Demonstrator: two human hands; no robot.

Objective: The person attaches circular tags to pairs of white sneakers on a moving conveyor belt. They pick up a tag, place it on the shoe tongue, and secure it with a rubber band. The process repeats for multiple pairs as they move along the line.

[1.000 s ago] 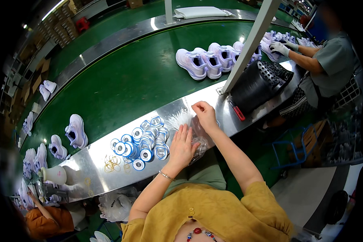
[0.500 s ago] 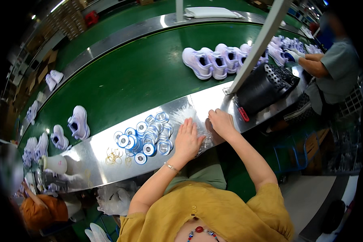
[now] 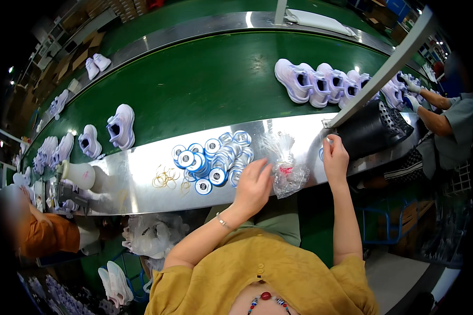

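Note:
My left hand (image 3: 253, 188) hovers over the metal ledge with bent, slightly parted fingers and nothing visible in them. It is just right of a heap of round white labels with blue rims (image 3: 218, 176). Between my hands lies a bundle of clear plastic strands (image 3: 279, 147), its lower end in a crinkled clear bag (image 3: 290, 181) with a red patch. My right hand (image 3: 335, 157) is pinched closed near the foot of a post, a small white bit at its fingertips. A blue-edged disc (image 3: 321, 153) peeks out beside those fingers; whether they grip it is unclear.
Yellowish rubber bands (image 3: 165, 178) lie left of the labels. Pale lilac sneakers (image 3: 122, 127) stand on the green belt (image 3: 194, 79), with a row (image 3: 320, 86) at right. A slanted post (image 3: 383, 68) and black boot-like object (image 3: 373, 128) border my right side. A co-worker (image 3: 439, 118) handles shoes there.
The view has shifted, so the ledge sits further right. My left hand has lifted off the plastic strands toward the labels. My right hand has moved right, away from the strands, toward the post's foot.

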